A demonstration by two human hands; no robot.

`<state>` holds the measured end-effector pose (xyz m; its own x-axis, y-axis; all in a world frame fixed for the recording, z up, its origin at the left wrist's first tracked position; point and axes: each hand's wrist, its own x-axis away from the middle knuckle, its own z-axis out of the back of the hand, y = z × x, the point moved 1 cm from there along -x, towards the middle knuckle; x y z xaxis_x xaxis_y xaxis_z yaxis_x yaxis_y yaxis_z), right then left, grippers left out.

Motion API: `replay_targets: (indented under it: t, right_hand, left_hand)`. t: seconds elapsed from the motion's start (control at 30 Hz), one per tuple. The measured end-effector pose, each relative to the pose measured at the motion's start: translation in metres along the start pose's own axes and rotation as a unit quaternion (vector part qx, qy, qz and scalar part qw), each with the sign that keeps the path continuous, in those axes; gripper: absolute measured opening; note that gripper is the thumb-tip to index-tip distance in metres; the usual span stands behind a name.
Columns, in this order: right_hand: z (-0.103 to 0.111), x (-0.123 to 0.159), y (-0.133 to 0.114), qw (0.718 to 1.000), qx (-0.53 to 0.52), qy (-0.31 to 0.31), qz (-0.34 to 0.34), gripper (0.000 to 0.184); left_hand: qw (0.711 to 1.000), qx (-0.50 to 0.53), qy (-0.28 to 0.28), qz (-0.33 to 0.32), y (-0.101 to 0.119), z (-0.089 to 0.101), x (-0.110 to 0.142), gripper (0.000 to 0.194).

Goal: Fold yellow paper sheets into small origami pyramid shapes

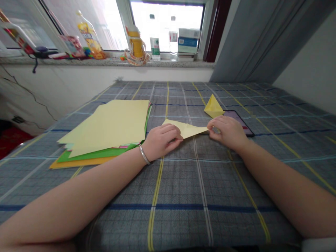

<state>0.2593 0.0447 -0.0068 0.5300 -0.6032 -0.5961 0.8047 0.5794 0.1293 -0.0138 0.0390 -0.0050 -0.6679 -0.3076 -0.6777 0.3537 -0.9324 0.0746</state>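
Note:
Between my two hands is a small pale yellow sheet of paper (189, 129), narrowing to a point at its right end. My left hand (163, 139), with a silver bangle at the wrist, is closed on the paper's left part and covers some of it. At the right tip, my right hand (228, 131) pinches the paper between thumb and fingers. Just beyond my right hand stands a folded yellow paper pyramid (214, 106). Partly behind that hand lies a phone (240, 122) with its screen lit.
A stack of coloured paper (112, 126), pale yellow on top with green and orange below, lies left of my hands. All this rests on a grey plaid cloth (178, 196). Bottles, a tube and boxes line the windowsill (168, 64) at the back.

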Motion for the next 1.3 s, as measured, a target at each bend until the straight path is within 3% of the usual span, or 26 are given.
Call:
replay_targets:
  t: [0.33, 0.43, 0.6, 0.67, 0.77, 0.93, 1.13, 1.3]
  right_hand:
    - [-0.001, 0.011, 0.033, 0.997, 0.012, 0.003, -0.071, 0.005]
    - [0.003, 0.011, 0.030, 0.994, -0.010, 0.029, -0.102, 0.006]
    - [0.010, 0.001, -0.016, 0.998, -0.054, 0.004, 0.009, 0.019]
    - [0.011, -0.002, -0.036, 0.996, -0.063, 0.003, 0.069, 0.011]
    - [0.013, -0.004, -0.051, 0.994, -0.062, 0.025, 0.082, 0.009]
    - [0.017, -0.003, -0.051, 0.994, -0.052, 0.049, 0.084, 0.010]
    - [0.015, -0.003, -0.051, 0.992, -0.044, 0.009, 0.117, 0.014]
    - [0.014, -0.002, -0.050, 0.992, -0.029, -0.006, 0.121, 0.017]
  left_hand:
    - [1.000, 0.007, 0.018, 0.019, 0.000, 0.003, 0.000, 0.008]
    - [0.999, 0.009, 0.030, 0.020, -0.002, 0.002, 0.001, 0.006]
    - [0.999, 0.019, 0.050, 0.002, -0.002, -0.001, 0.002, 0.004]
    - [0.998, 0.037, 0.054, -0.019, 0.000, -0.002, 0.001, 0.003]
    - [0.996, 0.059, 0.049, -0.046, 0.002, -0.003, 0.000, 0.004]
    - [0.998, -0.003, 0.018, -0.065, 0.002, -0.002, -0.001, 0.004]
    - [0.988, -0.112, -0.029, -0.098, -0.001, 0.000, 0.001, 0.011]
    - [0.984, -0.131, -0.041, -0.111, -0.001, 0.003, 0.000, 0.013]
